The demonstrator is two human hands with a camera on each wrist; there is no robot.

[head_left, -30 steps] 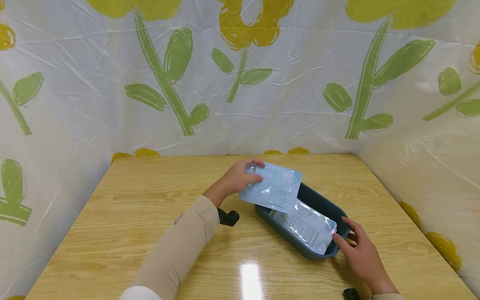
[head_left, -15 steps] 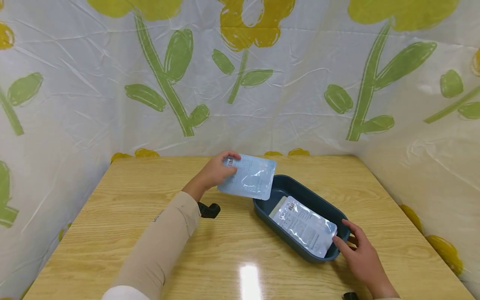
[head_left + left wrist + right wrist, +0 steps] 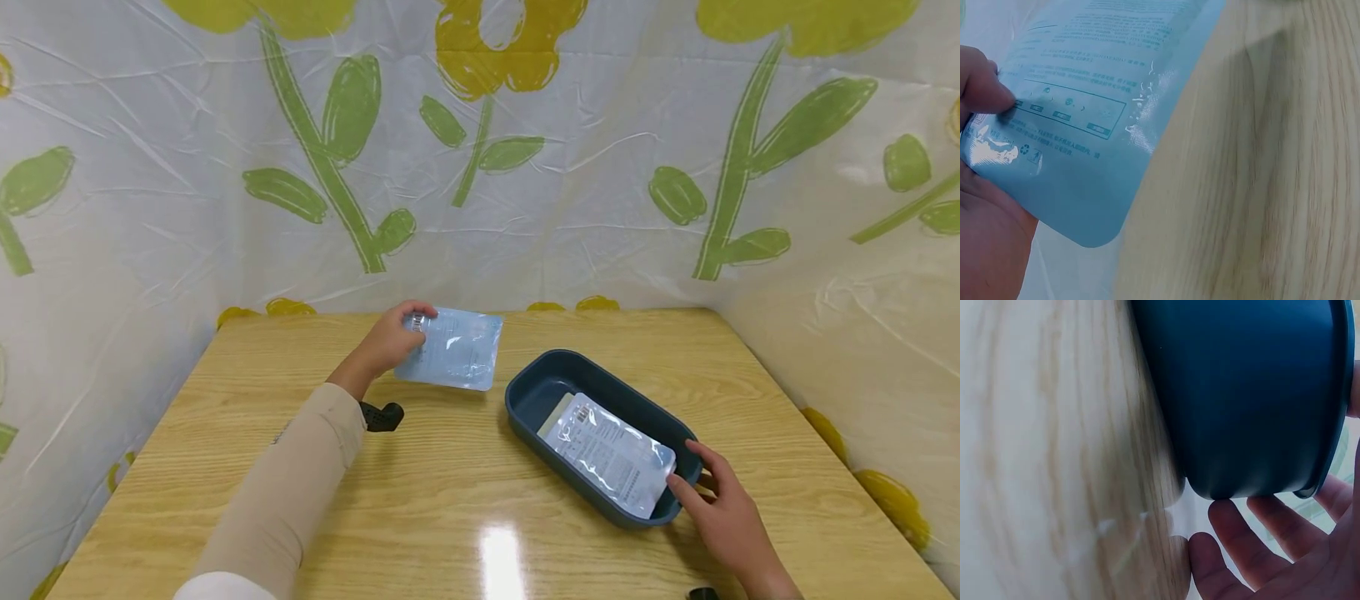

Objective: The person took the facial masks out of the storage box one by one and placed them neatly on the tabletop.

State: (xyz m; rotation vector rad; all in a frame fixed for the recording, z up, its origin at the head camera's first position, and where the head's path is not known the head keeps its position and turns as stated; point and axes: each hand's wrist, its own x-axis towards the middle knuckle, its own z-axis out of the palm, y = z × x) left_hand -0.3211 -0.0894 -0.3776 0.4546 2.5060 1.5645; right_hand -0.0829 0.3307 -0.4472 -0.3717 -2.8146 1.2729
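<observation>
My left hand (image 3: 386,343) pinches a light-blue flat packet (image 3: 459,354) by its left end, thumb on top, above the table left of the bin. In the left wrist view, print and small icons cover the shiny packet (image 3: 1079,162). A dark blue oblong bin (image 3: 566,477) stands at an angle on the table. My right hand (image 3: 723,521) holds its near right end, thumb at the rim and fingers against the outer wall (image 3: 1247,425). Inside lies a silvery-white printed packet (image 3: 611,458), with a pale greenish edge (image 3: 553,412) showing from beneath it.
The wooden table (image 3: 420,508) carries a bright light reflection near its front. A black wrist device (image 3: 382,417) sticks out by my left sleeve, and another black piece (image 3: 702,593) shows near my right wrist. Flower-printed sheeting (image 3: 585,242) encloses the back and sides.
My left hand has carried the light-blue packet leftward from over the bin, uncovering the bin's far end and the packet inside. My right hand stays at the bin's near right end.
</observation>
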